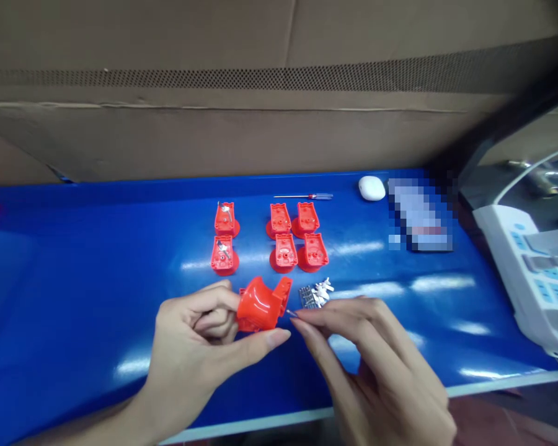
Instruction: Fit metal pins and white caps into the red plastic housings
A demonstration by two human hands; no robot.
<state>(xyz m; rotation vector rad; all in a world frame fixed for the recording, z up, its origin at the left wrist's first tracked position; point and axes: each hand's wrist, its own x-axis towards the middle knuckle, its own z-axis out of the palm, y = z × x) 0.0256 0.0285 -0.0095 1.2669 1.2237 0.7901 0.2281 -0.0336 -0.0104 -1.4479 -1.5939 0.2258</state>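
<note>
Red part (260,305) sits in the left hand (190,353), held up just over the blue table (74,279) and tipped on its side. The left fingers (214,316) curl around it and the thumb presses along its lower edge, so this hand is shut firmly on it. The right hand (376,365) is close by, with its thumb and first finger pinched together on a tiny metal pin (291,313). The tip of the pin is right beside the red part, but I cannot tell if it touches.

Six more red parts stand on the table. The back left one (226,220) and the front left one (222,254) have shiny metal bits in them, so those two look further along. The other four (283,251) show no metal that I can see, so they look left to do. A small pile of metal bits (316,294) lies just past the right hand. Farther back are a thin screwdriver (302,196) and a round white case (372,188). A white box with blue buttons (525,279) sits off to the right.
</note>
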